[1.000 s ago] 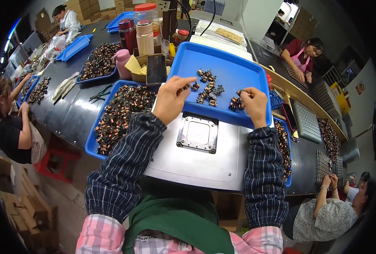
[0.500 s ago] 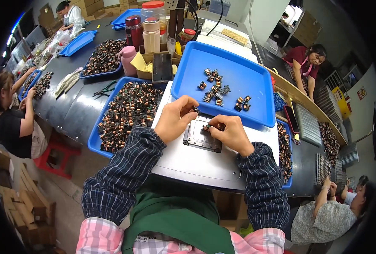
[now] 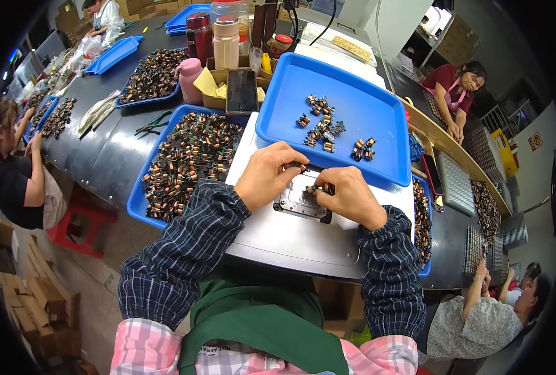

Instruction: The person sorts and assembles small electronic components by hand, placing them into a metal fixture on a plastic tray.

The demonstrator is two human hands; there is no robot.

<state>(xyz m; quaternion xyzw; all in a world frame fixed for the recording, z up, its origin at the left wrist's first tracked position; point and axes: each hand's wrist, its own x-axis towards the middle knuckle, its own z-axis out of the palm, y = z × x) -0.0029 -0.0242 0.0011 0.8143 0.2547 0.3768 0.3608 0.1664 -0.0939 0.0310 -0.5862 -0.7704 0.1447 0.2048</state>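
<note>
My left hand (image 3: 268,176) pinches a small copper-wound coil (image 3: 298,167) between thumb and fingers, just beyond the metal fixture plate (image 3: 293,204). My right hand (image 3: 348,196) is closed on another small coil (image 3: 313,189) over the plate's right half. Part of what lies in the right fingers is hidden. The plate is set into the top of a silver-white machine (image 3: 278,244). Behind my hands, a blue tray (image 3: 334,72) rests on the machine with several coils (image 3: 323,132) scattered in it.
A blue tray heaped with coils (image 3: 190,159) stands at left, another tray of coils (image 3: 422,225) at right. Pliers (image 3: 155,123), a phone (image 3: 241,92), a pink bottle (image 3: 190,80) and tumblers (image 3: 226,42) stand or lie farther back. Other people sit along both sides.
My left hand has shifted slightly right with its coil, nearer the fixture's far edge. The right hand has moved slightly right, its fingers still over the plate. The view has shifted a little.
</note>
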